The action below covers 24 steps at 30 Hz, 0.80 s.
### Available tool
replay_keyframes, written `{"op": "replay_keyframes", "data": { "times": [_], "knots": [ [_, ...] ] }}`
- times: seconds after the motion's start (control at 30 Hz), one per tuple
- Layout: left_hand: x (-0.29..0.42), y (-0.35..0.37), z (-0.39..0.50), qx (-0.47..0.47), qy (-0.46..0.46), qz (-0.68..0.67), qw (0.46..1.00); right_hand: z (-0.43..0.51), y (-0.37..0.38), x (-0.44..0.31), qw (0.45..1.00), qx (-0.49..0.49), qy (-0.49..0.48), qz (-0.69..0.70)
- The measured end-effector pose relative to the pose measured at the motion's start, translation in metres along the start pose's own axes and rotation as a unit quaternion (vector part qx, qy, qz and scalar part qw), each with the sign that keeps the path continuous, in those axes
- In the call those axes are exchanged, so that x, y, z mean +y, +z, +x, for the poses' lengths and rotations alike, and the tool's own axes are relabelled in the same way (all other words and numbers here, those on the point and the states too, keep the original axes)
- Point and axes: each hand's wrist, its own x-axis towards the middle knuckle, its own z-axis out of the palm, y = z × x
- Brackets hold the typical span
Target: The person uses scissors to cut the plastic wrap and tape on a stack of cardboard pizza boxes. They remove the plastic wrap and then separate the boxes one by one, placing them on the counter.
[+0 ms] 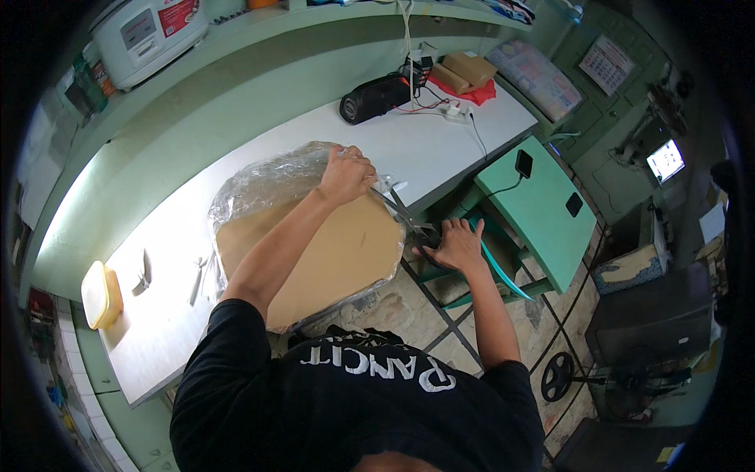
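My left hand (pixel 348 177) pinches a bunch of clear plastic wrap (pixel 259 183) at the upper right of a brown cardboard piece (pixel 330 253). The wrap lies crumpled along the far side of the cardboard and shows at its near edge too. With my right hand (pixel 457 248) I hold scissors (pixel 407 215) by their black handles, off the table's front edge. Their metal blades are spread and point toward the wrap beside my left hand. Whether the blades touch the plastic cannot be made out.
The white table (pixel 165 330) carries a yellow lidded container (pixel 101 295), a fork (pixel 197 280), a black speaker (pixel 374 99) and a power strip (pixel 457 113). Right of me are a green side table (pixel 545 218) bearing a phone (pixel 524 163), and a teal chair (pixel 501 271).
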Motion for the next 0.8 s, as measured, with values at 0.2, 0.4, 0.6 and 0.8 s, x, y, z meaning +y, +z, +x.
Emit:
{"op": "replay_keyframes", "data": {
  "times": [0.2,0.4,0.6,0.8],
  "knots": [
    [-0.003,0.000,0.004,-0.026,-0.019,0.009,0.999,0.006,-0.021,0.006,0.999,-0.021,-0.022,-0.009],
    [0.001,-0.001,0.006,-0.035,-0.012,0.009,0.999,0.023,-0.010,-0.012,0.999,-0.019,-0.024,-0.029],
    [-0.007,-0.021,0.014,0.011,-0.070,0.003,0.997,0.064,0.014,-0.017,0.999,-0.025,-0.022,0.028],
    [-0.054,-0.046,0.047,0.070,-0.131,-0.020,0.989,0.049,-0.003,-0.006,0.998,-0.049,-0.029,0.019]
  ]
}}
